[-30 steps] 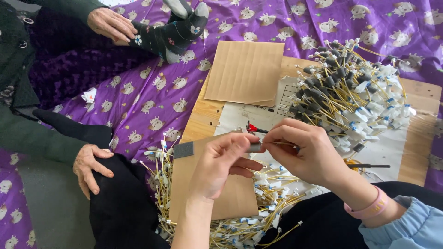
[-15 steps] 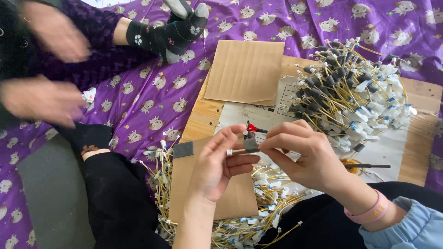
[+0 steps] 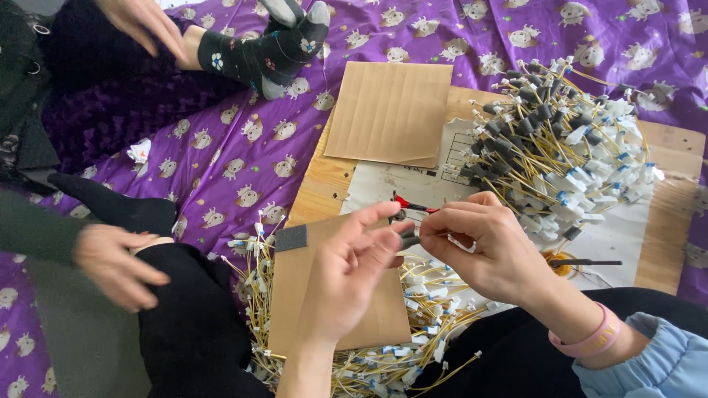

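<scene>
Head view, frame centre: the right hand (image 3: 490, 247) pinches a small dark connector piece (image 3: 408, 238) on a yellow wire, its grip closed on it. The left hand (image 3: 352, 276) is open beside it, fingertips touching the piece. Below lie loose yellow wires (image 3: 369, 365); a bundled heap (image 3: 560, 147) fills the upper right. Another person's hand (image 3: 114, 262) rests at left.

Four hands are seen: the wearer's left hand (image 3: 350, 276) and right hand (image 3: 490, 247) at centre, and another person's two hands, one (image 3: 110, 265) at the lower left, one (image 3: 140, 22) at the upper left. Two cardboard sheets are counted, one (image 3: 391, 110) at upper centre, one (image 3: 295, 295) at lower centre. Two heaps of yellow wires are counted, one (image 3: 560, 140) at the upper right, one (image 3: 369, 354) at the bottom; single wires cannot be counted. One pink wristband (image 3: 594, 339) is seen.
</scene>
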